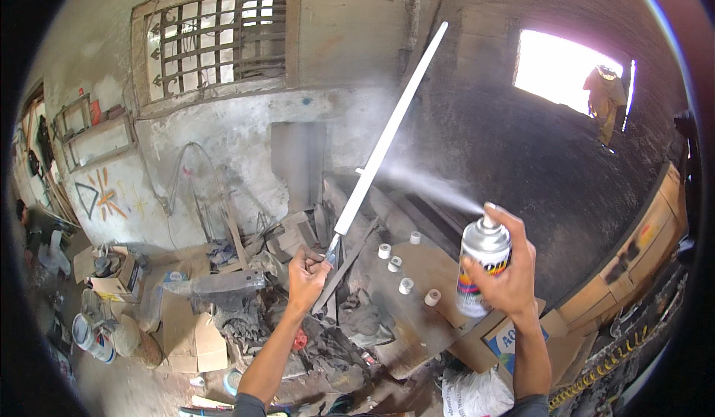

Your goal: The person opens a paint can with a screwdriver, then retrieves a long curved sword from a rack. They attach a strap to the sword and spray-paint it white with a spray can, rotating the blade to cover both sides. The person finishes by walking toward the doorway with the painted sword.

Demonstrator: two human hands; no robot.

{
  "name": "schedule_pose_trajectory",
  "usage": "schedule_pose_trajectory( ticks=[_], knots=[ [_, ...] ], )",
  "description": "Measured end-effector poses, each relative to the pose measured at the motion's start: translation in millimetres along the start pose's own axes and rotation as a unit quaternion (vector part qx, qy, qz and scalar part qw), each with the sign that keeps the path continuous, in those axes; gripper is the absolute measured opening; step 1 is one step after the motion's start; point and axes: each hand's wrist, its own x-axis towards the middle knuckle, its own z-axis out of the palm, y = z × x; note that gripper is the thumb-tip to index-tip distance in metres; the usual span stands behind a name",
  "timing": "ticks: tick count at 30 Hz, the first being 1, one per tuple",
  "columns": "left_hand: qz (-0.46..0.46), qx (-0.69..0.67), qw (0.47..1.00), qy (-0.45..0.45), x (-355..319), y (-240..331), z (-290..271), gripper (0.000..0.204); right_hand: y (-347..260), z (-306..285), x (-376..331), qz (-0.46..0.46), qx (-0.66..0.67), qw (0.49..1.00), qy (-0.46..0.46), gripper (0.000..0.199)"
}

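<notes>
My left hand (307,279) is closed around the thin lower end of a long white bar (387,138), which tilts up and away to the right. Close to its far side a small stub juts out midway. In my right hand (510,275) is a spray paint can (477,301), silver with a coloured label, held upright. My index finger presses its nozzle, and a pale mist (432,184) streams left from it onto the middle of the bar. Below the spray, several small white cylinders (406,286) with dark tops stand on a brown board (421,328).
Scrap and dark rags (257,305) are heaped below my left arm. Cardboard boxes (182,335) and a white bucket (91,339) sit at the left. A barred window (216,37) is in the far wall. Wooden panelling (633,249) and a yellow coiled hose (603,368) line the right.
</notes>
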Motion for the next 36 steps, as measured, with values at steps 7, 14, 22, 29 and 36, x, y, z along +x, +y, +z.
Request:
schedule_pose_trajectory(
  ticks=[7,14,22,29,36],
  knots=[
    [0.008,0.006,1.000,-0.016,-7,-2,-2,0.024,35,2,44,0.037,0.067,0.997,0.022,0.057],
    [-0.033,0.010,0.999,-0.002,-9,20,3,0.020,33,-15,58,0.039,0.040,0.981,0.185,0.062],
    [-0.014,0.094,0.994,-0.045,18,21,20,0.025,37,-34,21,0.062,0.023,0.985,0.160,0.064],
    [-0.160,-0.057,0.985,-0.020,23,29,41,0.031,10,-43,-21,0.051,-0.020,0.990,0.129,0.072],
    [-0.135,-0.128,0.982,-0.014,42,26,75,0.031,-41,6,-93,-0.109,-0.097,0.989,-0.021,0.087]
  ],
)
